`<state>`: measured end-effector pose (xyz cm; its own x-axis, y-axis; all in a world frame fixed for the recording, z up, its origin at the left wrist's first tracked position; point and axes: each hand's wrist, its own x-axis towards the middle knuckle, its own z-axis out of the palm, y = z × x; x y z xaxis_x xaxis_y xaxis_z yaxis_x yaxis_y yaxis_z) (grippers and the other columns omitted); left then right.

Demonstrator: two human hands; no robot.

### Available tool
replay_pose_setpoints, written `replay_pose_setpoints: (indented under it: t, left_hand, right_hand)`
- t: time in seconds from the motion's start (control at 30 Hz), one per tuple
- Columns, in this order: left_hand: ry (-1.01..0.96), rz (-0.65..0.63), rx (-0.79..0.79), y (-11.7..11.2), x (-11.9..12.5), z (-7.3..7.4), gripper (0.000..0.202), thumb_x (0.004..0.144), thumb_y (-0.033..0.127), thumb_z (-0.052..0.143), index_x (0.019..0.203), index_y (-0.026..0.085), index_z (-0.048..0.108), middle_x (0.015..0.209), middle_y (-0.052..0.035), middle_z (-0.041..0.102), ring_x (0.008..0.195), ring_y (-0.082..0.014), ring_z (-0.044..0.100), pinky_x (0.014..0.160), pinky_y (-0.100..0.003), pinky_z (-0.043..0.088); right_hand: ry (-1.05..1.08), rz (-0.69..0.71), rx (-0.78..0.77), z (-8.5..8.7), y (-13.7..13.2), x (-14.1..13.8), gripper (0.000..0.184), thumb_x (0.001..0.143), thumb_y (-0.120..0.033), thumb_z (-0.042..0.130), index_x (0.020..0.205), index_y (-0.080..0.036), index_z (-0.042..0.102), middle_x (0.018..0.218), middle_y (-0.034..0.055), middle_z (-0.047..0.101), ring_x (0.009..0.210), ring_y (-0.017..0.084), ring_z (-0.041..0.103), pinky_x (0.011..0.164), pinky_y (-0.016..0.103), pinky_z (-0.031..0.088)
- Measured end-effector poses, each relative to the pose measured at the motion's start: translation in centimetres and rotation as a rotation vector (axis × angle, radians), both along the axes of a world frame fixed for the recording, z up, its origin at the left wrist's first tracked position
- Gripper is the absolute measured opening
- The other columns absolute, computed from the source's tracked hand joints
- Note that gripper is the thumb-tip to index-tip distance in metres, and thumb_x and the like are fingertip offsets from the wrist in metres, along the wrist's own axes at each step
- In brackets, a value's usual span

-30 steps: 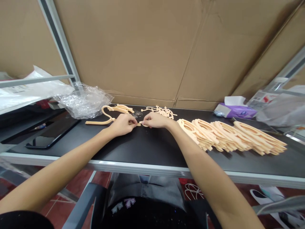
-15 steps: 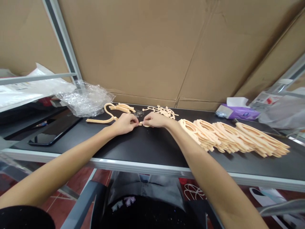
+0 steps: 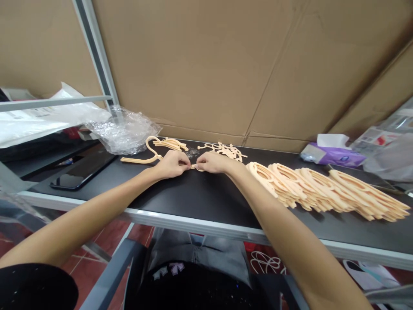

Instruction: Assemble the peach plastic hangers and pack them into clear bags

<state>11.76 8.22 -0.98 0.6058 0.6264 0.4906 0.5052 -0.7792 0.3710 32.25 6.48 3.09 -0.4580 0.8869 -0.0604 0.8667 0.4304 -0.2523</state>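
Note:
My left hand and my right hand meet over the middle of the black table, both pinched on the same peach plastic hanger. Its hook and left arm stick out to the left of my left hand; a small piece shows between my fingertips. A long overlapping row of like hangers lies to the right of my right forearm. Two small heaps of peach offcuts and strips lie just behind my hands.
Crumpled clear plastic film sits at the back left by a metal post. A dark phone lies on the left. A purple tissue pack stands at the back right. Cardboard sheets form the back wall.
My hands have stayed pinched together on the hanger. The view has shifted, so everything sits a little further right in the picture.

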Motion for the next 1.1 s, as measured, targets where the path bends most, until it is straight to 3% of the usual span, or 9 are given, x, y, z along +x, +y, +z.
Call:
replay_pose_setpoints:
  t: [0.23,0.37,0.63,1.1]
  left_hand:
    - [0.004,-0.026,-0.027,0.5,-0.5,0.4,0.015,0.075,0.016,0.062,0.071,0.016,0.077,0.072,-0.0024,0.075,0.067,-0.0153,0.067,0.068,-0.025,0.048]
    - [-0.001,-0.035,-0.023,0.7,-0.7,0.4,0.014,0.075,0.018,0.063,0.072,0.017,0.077,0.073,-0.0027,0.076,0.069,-0.0163,0.068,0.069,-0.026,0.049]
    - [0.006,-0.04,-0.075,0.9,-0.9,0.6,0.015,0.072,0.017,0.062,0.07,0.016,0.077,0.071,-0.0025,0.076,0.068,-0.016,0.067,0.068,-0.025,0.048]
    - [0.053,-0.095,-0.143,1.3,-1.2,1.3,0.016,0.073,0.021,0.062,0.071,0.017,0.077,0.073,-0.0024,0.076,0.068,-0.0161,0.067,0.069,-0.025,0.049]
  right_hand:
    - [-0.167,-0.047,0.069,1.0,-1.5,-1.3,0.029,0.097,-0.039,0.053,0.108,-0.028,0.077,0.11,0.0095,0.075,0.098,0.025,0.068,0.077,0.032,0.045]
    - [-0.206,-0.042,0.122,1.2,-2.2,-1.8,0.032,0.099,-0.041,0.052,0.111,-0.026,0.078,0.118,0.0131,0.073,0.108,0.031,0.068,0.082,0.037,0.048]
    - [-0.251,0.009,0.17,1.3,-2.3,-2.7,0.03,0.098,-0.028,0.052,0.112,-0.021,0.077,0.117,0.0159,0.074,0.11,0.032,0.069,0.085,0.039,0.05]
    - [-0.308,0.083,0.23,1.3,-2.6,-2.7,0.032,0.101,-0.032,0.049,0.113,-0.017,0.075,0.116,0.0178,0.073,0.112,0.032,0.068,0.083,0.035,0.047]
